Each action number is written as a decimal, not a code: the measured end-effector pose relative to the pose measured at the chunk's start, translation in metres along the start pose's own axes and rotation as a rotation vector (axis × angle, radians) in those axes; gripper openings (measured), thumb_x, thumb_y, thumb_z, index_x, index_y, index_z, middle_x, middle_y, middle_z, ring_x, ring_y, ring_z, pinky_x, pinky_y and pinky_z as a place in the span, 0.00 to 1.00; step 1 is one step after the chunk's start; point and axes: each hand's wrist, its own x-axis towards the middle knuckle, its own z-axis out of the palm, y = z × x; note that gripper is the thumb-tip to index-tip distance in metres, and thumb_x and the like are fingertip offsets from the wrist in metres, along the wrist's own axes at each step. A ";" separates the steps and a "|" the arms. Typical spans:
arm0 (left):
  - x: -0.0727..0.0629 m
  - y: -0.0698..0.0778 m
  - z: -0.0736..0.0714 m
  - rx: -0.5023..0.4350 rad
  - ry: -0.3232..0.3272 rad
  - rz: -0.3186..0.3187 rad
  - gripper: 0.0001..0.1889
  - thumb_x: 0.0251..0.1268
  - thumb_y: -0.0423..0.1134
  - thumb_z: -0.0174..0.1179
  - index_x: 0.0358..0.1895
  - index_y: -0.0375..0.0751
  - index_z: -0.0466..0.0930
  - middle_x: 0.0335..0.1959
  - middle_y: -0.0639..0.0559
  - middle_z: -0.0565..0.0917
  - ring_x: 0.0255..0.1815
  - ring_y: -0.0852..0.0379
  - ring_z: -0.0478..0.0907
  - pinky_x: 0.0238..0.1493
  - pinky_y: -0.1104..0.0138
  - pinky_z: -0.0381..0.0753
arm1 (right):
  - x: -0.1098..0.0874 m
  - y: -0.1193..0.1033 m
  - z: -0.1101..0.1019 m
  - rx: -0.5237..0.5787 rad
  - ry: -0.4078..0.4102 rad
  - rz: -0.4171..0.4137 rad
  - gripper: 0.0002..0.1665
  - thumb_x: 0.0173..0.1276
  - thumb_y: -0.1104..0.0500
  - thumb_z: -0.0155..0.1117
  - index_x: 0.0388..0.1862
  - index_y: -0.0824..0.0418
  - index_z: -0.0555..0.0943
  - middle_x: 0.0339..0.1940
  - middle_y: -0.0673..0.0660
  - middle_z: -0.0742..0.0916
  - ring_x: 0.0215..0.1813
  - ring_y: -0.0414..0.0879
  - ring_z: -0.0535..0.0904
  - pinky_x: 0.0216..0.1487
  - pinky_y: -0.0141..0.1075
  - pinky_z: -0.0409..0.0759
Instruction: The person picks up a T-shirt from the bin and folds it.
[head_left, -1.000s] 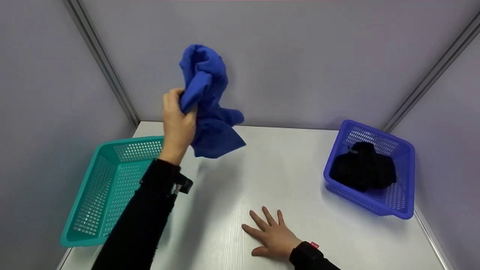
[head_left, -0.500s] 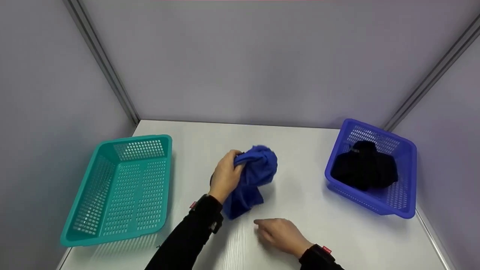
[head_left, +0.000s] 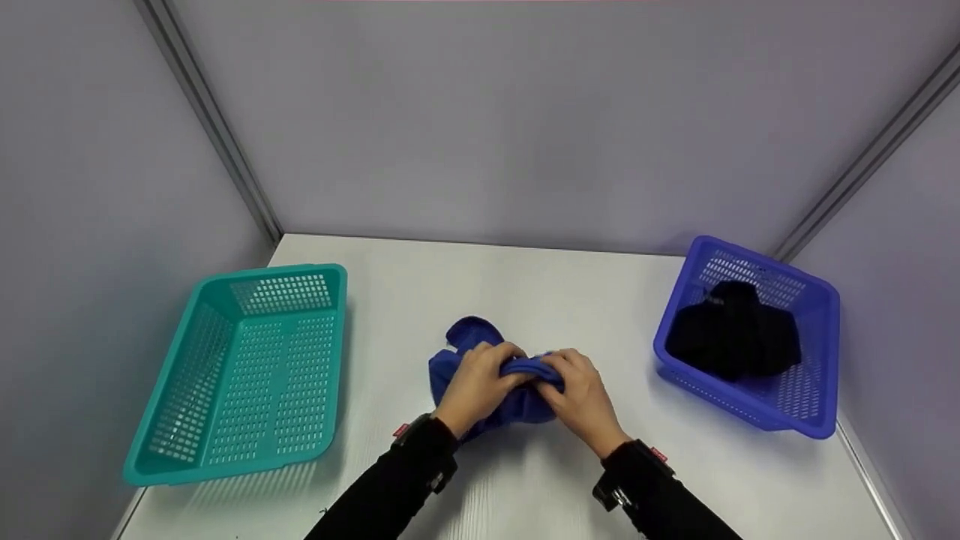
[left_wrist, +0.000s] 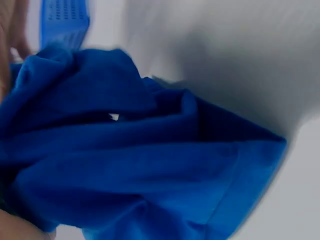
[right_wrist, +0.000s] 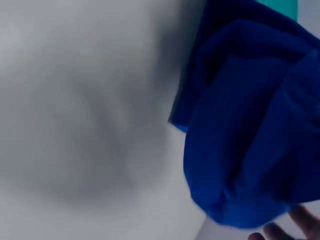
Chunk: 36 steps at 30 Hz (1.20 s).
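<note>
A crumpled blue cloth (head_left: 528,409) with a stitched hem is held bunched up over the middle of the white table (head_left: 420,277). My left hand (head_left: 480,385) grips it on the left, fingers over the top edge and thumb in front. On its right part, my right hand (head_left: 585,396) pinches the same rolled edge between fingers and thumb. In the left wrist view the cloth (left_wrist: 125,170) hangs in folds with one pointed corner. Fingertips at the frame's edge appear beside the cloth (right_wrist: 250,130) in the right wrist view.
A green perforated basket (head_left: 341,360) stands on the left with nothing inside. At the right, a purple-blue basket (head_left: 823,360) holds a black cloth item (head_left: 735,334). Grey panels (head_left: 525,127) enclose the table at the back and both sides.
My left hand has brought the blue cloth down from high up at the back to low over the table. My right hand has lifted off the tabletop and taken hold of the cloth.
</note>
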 end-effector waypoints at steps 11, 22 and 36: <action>-0.004 -0.006 -0.025 0.339 0.042 -0.005 0.25 0.58 0.31 0.72 0.61 0.44 0.82 0.53 0.46 0.87 0.54 0.41 0.82 0.56 0.46 0.78 | 0.024 -0.006 -0.023 0.182 0.066 0.066 0.13 0.76 0.71 0.59 0.51 0.63 0.87 0.50 0.58 0.91 0.55 0.54 0.88 0.60 0.51 0.84; 0.004 -0.028 -0.054 0.488 0.218 0.007 0.16 0.57 0.34 0.72 0.47 0.43 0.80 0.42 0.47 0.86 0.47 0.42 0.80 0.57 0.44 0.70 | 0.038 -0.009 -0.048 0.277 0.131 -0.034 0.12 0.77 0.72 0.58 0.50 0.63 0.86 0.46 0.55 0.90 0.49 0.40 0.83 0.55 0.25 0.77; 0.013 -0.006 -0.090 -0.011 0.212 0.232 0.11 0.77 0.23 0.53 0.37 0.38 0.64 0.37 0.49 0.63 0.36 0.55 0.65 0.38 0.63 0.72 | 0.009 0.046 -0.051 -0.014 0.024 -0.355 0.20 0.58 0.77 0.61 0.43 0.59 0.87 0.34 0.51 0.82 0.35 0.40 0.74 0.39 0.31 0.72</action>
